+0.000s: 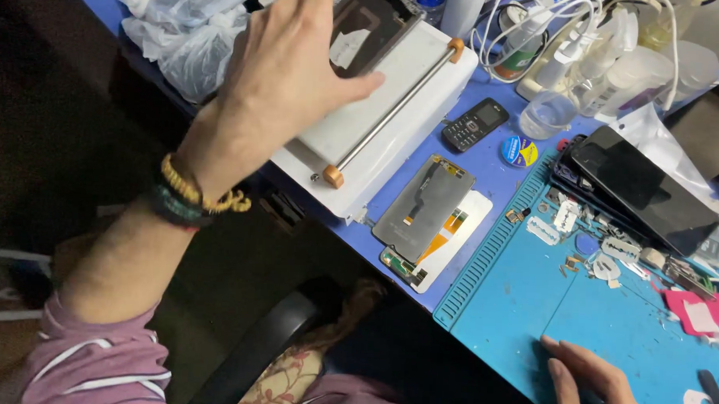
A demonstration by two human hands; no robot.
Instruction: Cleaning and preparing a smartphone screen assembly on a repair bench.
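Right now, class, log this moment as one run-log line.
left hand: over white machine | right hand: resting on blue mat | phones: on mat

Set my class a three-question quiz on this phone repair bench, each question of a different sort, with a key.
1. True or false: the left hand grips a screwdriver.
2. Which lies between the white machine and the blue mat? A) a detached phone screen B) a mug C) a book
3. Where does the right hand rest?

Key
1. False: it is spread open over the white machine.
2. A
3. On the blue mat, at its near edge.
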